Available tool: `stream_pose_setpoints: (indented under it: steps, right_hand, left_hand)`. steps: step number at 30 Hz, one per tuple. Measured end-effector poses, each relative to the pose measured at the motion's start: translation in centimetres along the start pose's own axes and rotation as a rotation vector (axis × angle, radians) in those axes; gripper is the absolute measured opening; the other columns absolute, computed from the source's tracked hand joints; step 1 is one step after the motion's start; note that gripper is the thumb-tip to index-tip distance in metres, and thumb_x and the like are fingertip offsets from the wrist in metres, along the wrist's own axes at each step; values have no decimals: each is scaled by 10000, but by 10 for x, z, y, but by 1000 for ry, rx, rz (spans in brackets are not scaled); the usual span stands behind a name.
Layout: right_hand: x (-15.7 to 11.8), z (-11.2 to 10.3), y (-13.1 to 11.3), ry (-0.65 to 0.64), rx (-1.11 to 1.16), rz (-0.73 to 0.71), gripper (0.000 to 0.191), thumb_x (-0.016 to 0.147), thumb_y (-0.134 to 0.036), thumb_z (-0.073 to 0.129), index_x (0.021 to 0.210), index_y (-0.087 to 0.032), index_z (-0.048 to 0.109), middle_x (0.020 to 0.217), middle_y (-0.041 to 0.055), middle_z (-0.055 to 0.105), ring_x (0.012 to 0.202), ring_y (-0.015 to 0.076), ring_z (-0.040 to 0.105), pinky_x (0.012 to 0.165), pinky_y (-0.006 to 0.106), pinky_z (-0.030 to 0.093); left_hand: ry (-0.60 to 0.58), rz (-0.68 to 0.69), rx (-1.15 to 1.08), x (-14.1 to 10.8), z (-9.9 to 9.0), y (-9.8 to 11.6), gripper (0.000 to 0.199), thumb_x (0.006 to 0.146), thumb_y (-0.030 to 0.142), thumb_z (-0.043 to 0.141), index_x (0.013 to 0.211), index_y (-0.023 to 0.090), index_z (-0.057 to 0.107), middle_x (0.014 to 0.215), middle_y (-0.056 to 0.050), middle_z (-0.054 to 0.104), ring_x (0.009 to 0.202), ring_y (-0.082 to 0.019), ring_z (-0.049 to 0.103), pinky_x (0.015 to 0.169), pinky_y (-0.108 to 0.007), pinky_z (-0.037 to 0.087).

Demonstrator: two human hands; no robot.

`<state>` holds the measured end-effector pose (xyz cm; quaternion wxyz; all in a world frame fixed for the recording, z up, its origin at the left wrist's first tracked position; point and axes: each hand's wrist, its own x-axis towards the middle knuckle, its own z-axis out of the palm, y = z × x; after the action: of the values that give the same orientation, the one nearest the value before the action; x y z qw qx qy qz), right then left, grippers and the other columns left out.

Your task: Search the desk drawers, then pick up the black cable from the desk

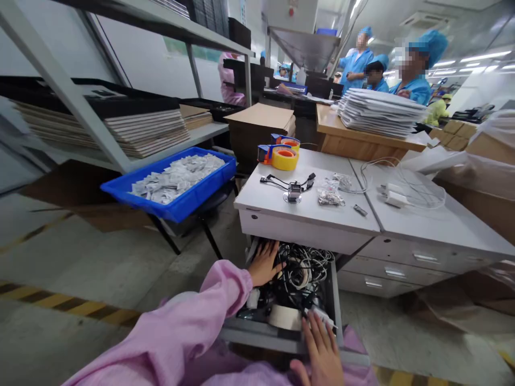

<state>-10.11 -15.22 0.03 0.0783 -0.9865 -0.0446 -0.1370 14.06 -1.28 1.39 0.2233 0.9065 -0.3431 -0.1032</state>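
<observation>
A pulled-out drawer [336, 300] below the white cabinet holds tangled black and white cables [317, 260]. My left hand [264, 266] reaches over the drawer's left side, fingers spread against the cables, gripping nothing visible. Stretched fingers of my right hand [321, 343] lie over the drawer's front edge, its palm towards me. Just left of those fingertips is a roll of cream tape [285, 317], and a white adapter-like piece [322, 316] sits at them. What lies under the cables is hidden.
On the cabinet top [277, 206] are tape dispensers [285, 157], a small device with black leads [295, 189], bagged metal parts [330, 197] and white chargers [394, 197]. A blue tray [169, 212] of small packets stands left, by a shelf [201, 136]. Co-workers in blue are behind.
</observation>
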Motion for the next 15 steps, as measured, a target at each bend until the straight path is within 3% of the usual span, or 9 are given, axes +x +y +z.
stream_pose_setpoints:
  steps: [1,3,5,8,9,11,12,13,15]
  right_hand:
    - [21,-4,3,19,10,-92,853,869,-509,464,1503,-218,-26,1452,170,380,1289,372,405,942,561,481]
    - [68,-8,18,64,-46,-81,767,898,-433,469,1506,-161,89,1532,178,211,1389,337,252,1057,530,375]
    - [110,-2,38,101,-82,-134,753,904,-451,465,1490,-95,153,1530,184,230,1415,310,205,1097,516,316]
    - [144,19,64,53,-76,-207,718,899,-470,468,1434,-23,296,1495,205,314,1404,291,245,1101,453,328]
    - [148,26,71,12,-65,-207,686,901,-453,468,1421,-28,328,1488,194,334,1396,282,267,1105,440,326]
    - [150,37,79,-68,-44,-178,626,901,-396,472,1414,-57,356,1473,160,378,1371,261,321,1114,420,316]
    - [152,40,81,-94,-39,-158,606,898,-366,475,1414,-68,363,1461,147,403,1355,252,352,1115,409,317]
    - [154,42,81,-107,-39,-135,591,894,-341,476,1409,-69,373,1443,144,431,1335,250,384,1111,403,323]
    - [161,43,79,-100,-53,-90,550,895,-307,464,1379,-52,417,1390,162,492,1287,268,446,1094,427,344]
  left_hand:
    - [-16,-14,9,4,-3,-1,769,894,482,395,1464,41,127,1524,-234,179,1429,-309,95,1152,-519,106]
    - [-42,-44,24,8,-11,-1,773,887,488,415,1469,62,140,1528,-227,174,1427,-313,97,1147,-520,137]
    - [-49,-89,35,-3,-19,5,770,887,462,425,1474,65,125,1530,-229,157,1421,-324,123,1132,-524,196]
    - [-38,-142,49,-52,-25,21,796,883,425,442,1483,63,65,1521,-238,161,1394,-357,214,1094,-548,278]
    - [-52,-93,50,-75,-23,26,861,845,464,515,1492,115,69,1526,-191,189,1386,-336,255,1105,-503,294]
    - [-127,294,89,-118,-14,34,929,783,507,605,1497,211,89,1510,-109,273,1349,-305,351,1080,-441,366]
    - [-127,448,140,-135,-7,35,834,820,461,582,1492,252,133,1480,-74,343,1311,-271,420,1048,-399,410]
    - [-80,528,228,-147,1,35,703,874,389,533,1480,253,202,1429,-53,426,1250,-235,497,990,-336,461]
    - [92,593,433,-158,18,33,513,923,422,457,1386,203,428,1321,-46,549,1079,-207,626,796,-256,540]
